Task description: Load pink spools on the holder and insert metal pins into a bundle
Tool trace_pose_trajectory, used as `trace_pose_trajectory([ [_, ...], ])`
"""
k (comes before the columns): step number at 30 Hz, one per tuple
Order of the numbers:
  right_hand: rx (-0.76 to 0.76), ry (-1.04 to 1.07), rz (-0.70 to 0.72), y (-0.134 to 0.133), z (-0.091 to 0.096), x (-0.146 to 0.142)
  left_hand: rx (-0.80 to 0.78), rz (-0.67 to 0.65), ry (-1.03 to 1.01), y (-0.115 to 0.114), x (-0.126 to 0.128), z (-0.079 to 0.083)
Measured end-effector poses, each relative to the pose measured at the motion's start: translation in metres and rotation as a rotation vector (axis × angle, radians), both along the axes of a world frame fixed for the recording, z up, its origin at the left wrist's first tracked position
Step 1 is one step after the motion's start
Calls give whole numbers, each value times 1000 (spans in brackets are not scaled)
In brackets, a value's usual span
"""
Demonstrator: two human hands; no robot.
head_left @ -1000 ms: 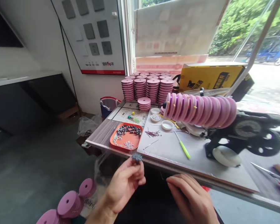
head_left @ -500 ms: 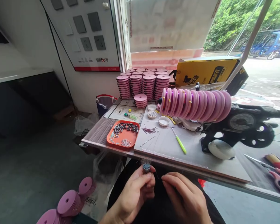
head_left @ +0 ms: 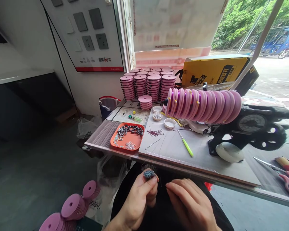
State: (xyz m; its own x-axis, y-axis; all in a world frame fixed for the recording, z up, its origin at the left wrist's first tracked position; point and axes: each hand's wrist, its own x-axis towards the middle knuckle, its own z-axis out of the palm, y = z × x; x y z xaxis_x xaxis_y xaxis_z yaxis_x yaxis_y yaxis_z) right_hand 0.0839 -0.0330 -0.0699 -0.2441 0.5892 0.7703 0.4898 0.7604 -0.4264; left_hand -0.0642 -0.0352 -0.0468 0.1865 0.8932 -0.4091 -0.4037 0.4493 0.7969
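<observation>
My left hand (head_left: 141,194) is closed around a small bundle of blue-grey beads with fine bristling wires or threads (head_left: 149,174). The bundle sticks up between thumb and forefinger, over my lap. To its right, my right hand (head_left: 190,200) has its fingers pressed together; anything within them is too fine or hidden to make out. A thin strand hangs just right of my left fingers. Beyond my hands, on the table, lie an orange tray (head_left: 113,147) of small dark and silvery parts and a hook tool with a bright green handle (head_left: 188,147).
A black machine (head_left: 248,123) carries a row of pink spools (head_left: 202,106). More pink spools (head_left: 141,86) are stacked at the back, others (head_left: 72,207) on the floor. White dishes (head_left: 170,123), one with beads, stand mid-table; scissors (head_left: 287,183) lie at right.
My left hand has tilted the beaded bundle and lowered it slightly. My right hand has shifted a little, its fingers curled closer together. The view has moved slightly.
</observation>
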Motion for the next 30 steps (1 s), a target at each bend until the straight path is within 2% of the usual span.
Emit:
trace_pose_trajectory([
  [4,49,-47,-23,1,5,-1,-55,6,-46,2,-1,-3],
  [9,84,-78,-36,4,14,-1,-34,36,-24,0,-2,-7],
  [15,65,-106,-84,6,13,-2,-23,39,22,-3,-2,-6],
  [18,36,-123,-141,8,11,-3,27,27,155,-4,-2,-6],
  [23,5,-166,-205,9,11,-6,213,44,444,-4,-6,-11],
  [27,26,-191,-221,9,10,-7,284,92,484,-2,-6,-14],
  [30,36,-197,-217,9,10,-8,309,95,467,0,-4,-9],
])
